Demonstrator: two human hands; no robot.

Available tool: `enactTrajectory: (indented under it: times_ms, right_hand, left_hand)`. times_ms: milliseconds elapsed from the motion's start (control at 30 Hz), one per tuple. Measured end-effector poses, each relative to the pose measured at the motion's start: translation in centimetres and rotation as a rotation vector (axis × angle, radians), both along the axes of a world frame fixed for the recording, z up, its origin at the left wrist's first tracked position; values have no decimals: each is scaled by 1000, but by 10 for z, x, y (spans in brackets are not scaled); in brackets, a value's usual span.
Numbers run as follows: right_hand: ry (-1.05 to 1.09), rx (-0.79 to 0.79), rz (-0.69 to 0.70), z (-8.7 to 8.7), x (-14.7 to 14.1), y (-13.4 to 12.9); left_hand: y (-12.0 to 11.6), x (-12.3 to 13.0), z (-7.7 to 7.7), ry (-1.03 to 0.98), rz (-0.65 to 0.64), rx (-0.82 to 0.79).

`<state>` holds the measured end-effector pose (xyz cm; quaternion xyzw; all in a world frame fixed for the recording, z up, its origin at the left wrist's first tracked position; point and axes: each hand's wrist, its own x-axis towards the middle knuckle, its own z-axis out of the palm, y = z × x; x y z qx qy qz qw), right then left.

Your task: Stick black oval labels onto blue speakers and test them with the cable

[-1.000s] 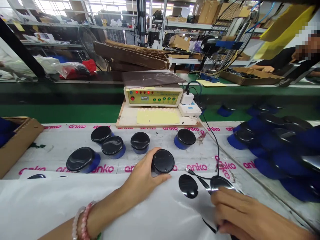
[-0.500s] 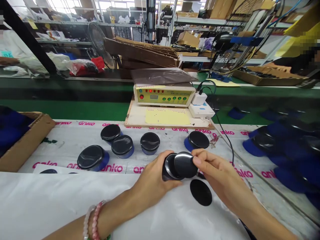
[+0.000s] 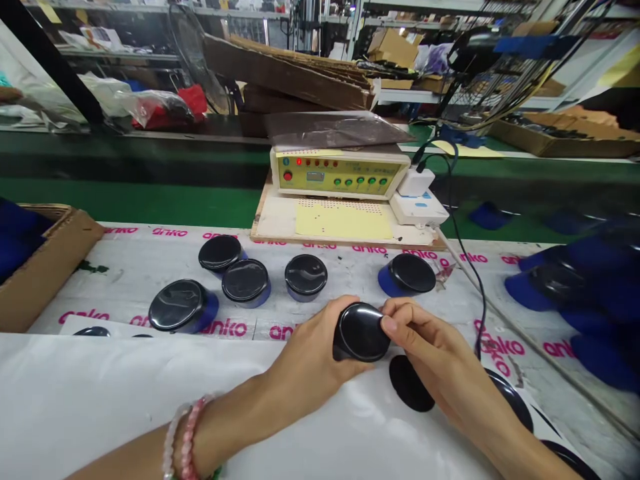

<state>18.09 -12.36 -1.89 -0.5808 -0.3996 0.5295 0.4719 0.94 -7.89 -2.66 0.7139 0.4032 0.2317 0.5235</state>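
At the bottom centre of the frame, my left hand [image 3: 309, 363] and my right hand [image 3: 431, 347] are clamped from both sides on a black-capped round canister [image 3: 361, 332], over a white sheet [image 3: 150, 407]. Just beside it, a flat black disc [image 3: 411, 383] lies on the sheet. Farther up, five black-capped blue cups [image 3: 245, 283] sit on the counter [image 3: 125, 267], and beyond them stands a yellow-green control box [image 3: 340, 172].

A factory assembly line [image 3: 120, 267], with a benchtop tester [image 3: 340, 172] and stocked shelving [image 3: 115, 59].
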Motion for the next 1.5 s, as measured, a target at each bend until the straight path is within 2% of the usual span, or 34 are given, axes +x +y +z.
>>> enactTrajectory:
  times_ms: [433,800,1267,1400,1500]
  right_hand:
    - [-91,74,26,-3,2,-1]
    - [-218,148,23,0,-1,-3]
    - [-262,177,22,-4,-2,-6]
    - [-351,192,31,-5,-2,-6]
    - [-544,187,60,-1,2,-3]
  left_hand:
    - [-1,0,-2,5,9,46]
    - [-3,1,-2,25,6,64]
    - [-4,-1,-2,20,-26,100]
    - [-2,-1,-3,51,-41,145]
    - [-1,-1,-5,125,-66,284]
